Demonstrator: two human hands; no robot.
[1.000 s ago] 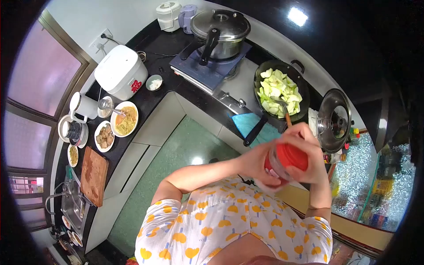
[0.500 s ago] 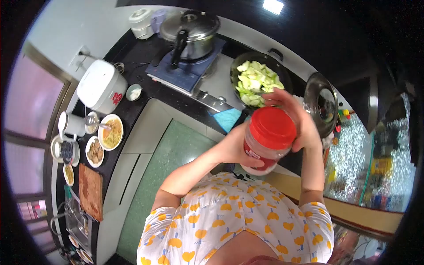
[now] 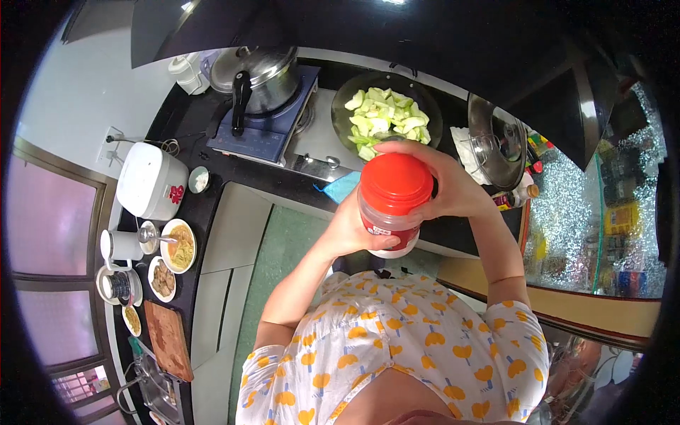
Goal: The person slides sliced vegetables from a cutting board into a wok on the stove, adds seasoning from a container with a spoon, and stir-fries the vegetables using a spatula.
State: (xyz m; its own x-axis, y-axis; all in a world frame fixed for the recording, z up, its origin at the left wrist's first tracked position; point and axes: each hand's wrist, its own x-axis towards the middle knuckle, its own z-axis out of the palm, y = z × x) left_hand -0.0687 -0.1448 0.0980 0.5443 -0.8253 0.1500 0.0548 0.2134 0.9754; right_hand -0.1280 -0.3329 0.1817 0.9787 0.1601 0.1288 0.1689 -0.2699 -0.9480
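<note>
Jar (image 3: 388, 214), transparent, cylindrical and red-labelled, is held near a round black wok (image 3: 343, 115), left hand (image 3: 350, 228) clasping its body, right hand (image 3: 453, 184) cupping its round red lid (image 3: 397, 180); likely stiff, slick plastic, best gripped mid-body.

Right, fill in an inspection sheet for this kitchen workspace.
Surface: dark counter, dishes of food on its left part.
Things in use: jar with red lid on top; wok holding cut vegetables.
Clutter: cutting board, blue cloth.
Left hand: wrapped around the jar's side.
Right hand: curved around the lid.
Cables: cord from wall socket, running toward the white cooker.
Surroundings: window at left.
</note>
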